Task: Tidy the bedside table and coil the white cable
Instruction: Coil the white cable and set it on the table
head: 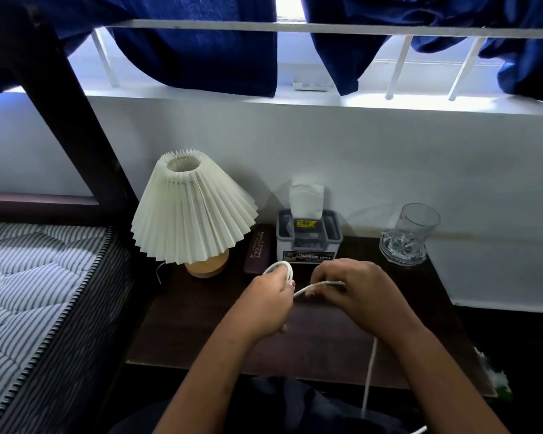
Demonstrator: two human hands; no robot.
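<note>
Both hands hold the white cable above the dark bedside table. My left hand grips a small loop of it that stands up over the fingers. My right hand pinches the strand just to the right of that, a short stretch running taut between the two hands. The rest of the cable hangs down from under my right wrist, over the table's front edge and out of the bottom of the view.
At the table's back stand a pleated white lamp, a dark glasses case, a grey tissue box and a clear glass on a glass coaster. A striped mattress lies left; the wall is behind.
</note>
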